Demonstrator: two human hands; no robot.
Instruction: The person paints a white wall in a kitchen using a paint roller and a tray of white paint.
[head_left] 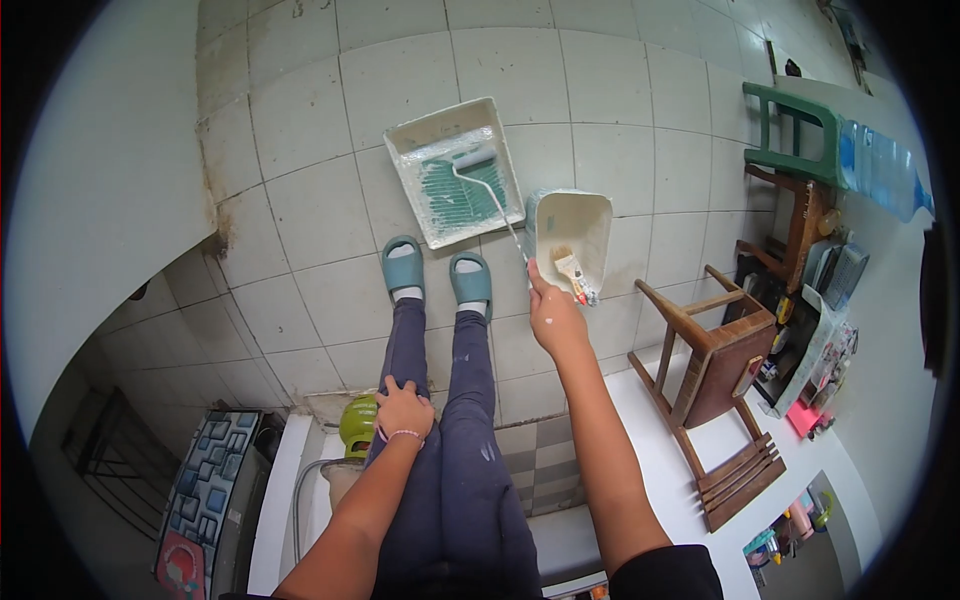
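Note:
My right hand (556, 312) is wrapped round the handle end of a paint roller (475, 160). The roller's grey head lies over the ribbed part of a paint tray (405, 200), where white paint covers much of a green surface. Just right of the tray stands a cream tub (590, 215) with a paint brush (569, 268) in it, bristles up and a stained handle toward me. My left hand (404, 412) rests on my left thigh near the knee, fingers spread, holding nothing.
My slippered feet (403, 268) are just below the tray on the tiled floor (400, 70). A wooden chair (725, 370) lies at the right, with a green stool (800, 165) beyond it. Left are a green container (358, 425) and a wall (110, 170).

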